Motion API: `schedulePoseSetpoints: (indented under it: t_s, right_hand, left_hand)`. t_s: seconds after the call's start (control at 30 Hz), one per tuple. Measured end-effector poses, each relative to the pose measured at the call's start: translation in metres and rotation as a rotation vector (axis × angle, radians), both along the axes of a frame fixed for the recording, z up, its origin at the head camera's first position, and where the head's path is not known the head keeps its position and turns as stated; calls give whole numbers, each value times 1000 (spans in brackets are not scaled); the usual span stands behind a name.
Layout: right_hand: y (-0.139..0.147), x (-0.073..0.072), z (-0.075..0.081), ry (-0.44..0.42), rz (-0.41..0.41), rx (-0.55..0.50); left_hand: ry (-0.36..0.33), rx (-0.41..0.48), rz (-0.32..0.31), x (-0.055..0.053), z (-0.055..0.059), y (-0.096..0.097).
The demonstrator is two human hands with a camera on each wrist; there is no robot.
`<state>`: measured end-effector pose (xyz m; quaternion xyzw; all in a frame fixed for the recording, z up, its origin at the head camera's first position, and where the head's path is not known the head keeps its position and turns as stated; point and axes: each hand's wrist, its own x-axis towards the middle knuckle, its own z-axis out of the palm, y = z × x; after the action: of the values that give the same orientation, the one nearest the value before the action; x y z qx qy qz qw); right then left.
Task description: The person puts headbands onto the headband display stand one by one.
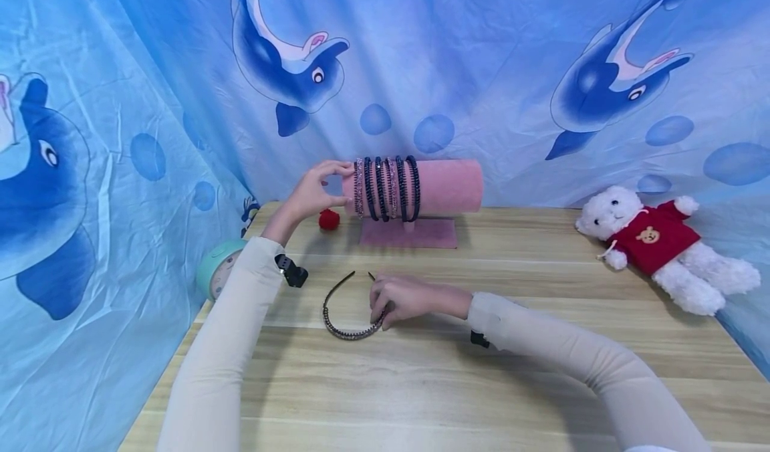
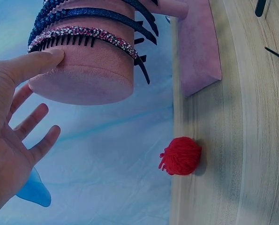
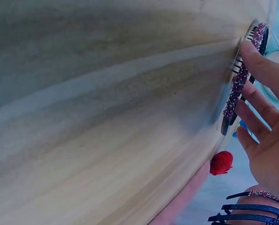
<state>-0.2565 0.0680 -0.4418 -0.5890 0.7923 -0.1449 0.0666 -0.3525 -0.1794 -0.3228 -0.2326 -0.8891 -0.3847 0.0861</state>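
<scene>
A pink velvet headband stand (image 1: 448,184), a horizontal roll on a flat base, bears several dark navy and pink glittery headbands (image 1: 385,188) near its left end. My left hand (image 1: 313,188) holds that end, its thumb against the roll beside the outermost glittery headband (image 2: 83,32) and other fingers spread past the end face. Nearer to me, my right hand (image 1: 400,298) pinches one side of another toothed headband (image 1: 345,333) at the table. In the right wrist view, pink and silver glitter covers this headband (image 3: 237,91), with the thumb on its toothed edge and fingers behind.
A red yarn ball (image 1: 329,220) sits by the stand's left side. A mint-green round clock (image 1: 210,271) stands at the table's left edge. On the right lies a white teddy bear (image 1: 652,238) in a red top. A blue dolphin-print curtain (image 1: 481,71) surrounds the wooden table (image 1: 361,398).
</scene>
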Motion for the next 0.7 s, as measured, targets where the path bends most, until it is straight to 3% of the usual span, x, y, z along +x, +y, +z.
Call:
schedulePoseSetpoints:
  t_s: [0.27, 0.7]
  right_hand:
    - [5, 4, 0, -3, 15, 2]
    - [42, 0, 4, -68, -66, -10]
  left_hand:
    - [-10, 7, 3, 0, 0, 0]
    - [-12, 12, -1, 0, 0, 1]
